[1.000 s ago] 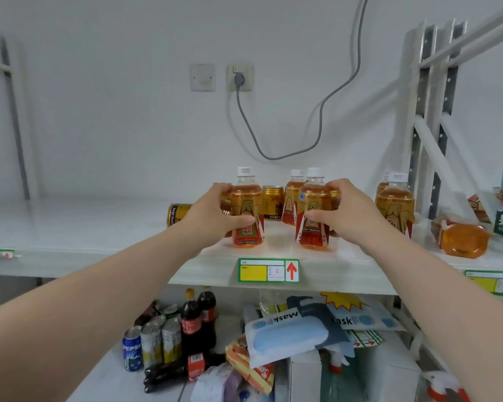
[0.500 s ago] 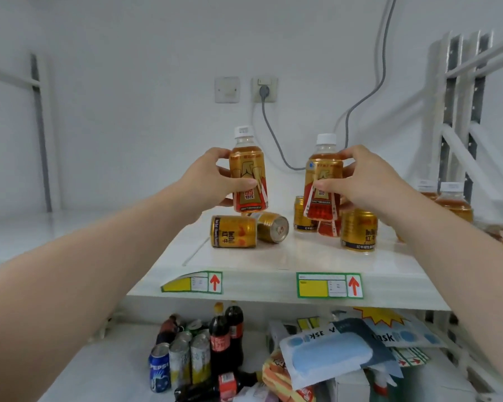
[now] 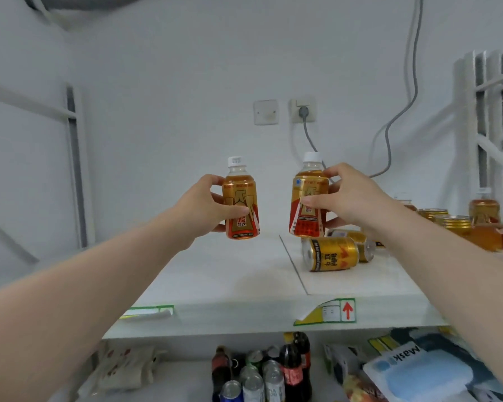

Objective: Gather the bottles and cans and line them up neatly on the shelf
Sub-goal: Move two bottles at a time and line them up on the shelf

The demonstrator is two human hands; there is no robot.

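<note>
My left hand (image 3: 199, 208) grips one amber drink bottle (image 3: 241, 203) with a white cap, upright and lifted just above the white shelf (image 3: 230, 274). My right hand (image 3: 350, 198) grips a second amber bottle (image 3: 308, 198) of the same kind, also upright and off the shelf. A gold can (image 3: 330, 254) lies on its side on the shelf below the right bottle, with another fallen can (image 3: 363, 248) behind it. More upright gold cans (image 3: 450, 223) and a bottle (image 3: 484, 210) stand at the far right.
A grey cable (image 3: 401, 111) hangs from a wall socket (image 3: 302, 110) behind the shelf. Shelf uprights (image 3: 491, 126) stand at right. On the lower shelf stand cola bottles (image 3: 292, 369) and several cans (image 3: 253, 381), beside mask packs (image 3: 415, 369).
Both hands lifted a bottle each off the shelf and carried them leftwards. The view swung left, so the fallen cans now lie below and right of the bottles.
</note>
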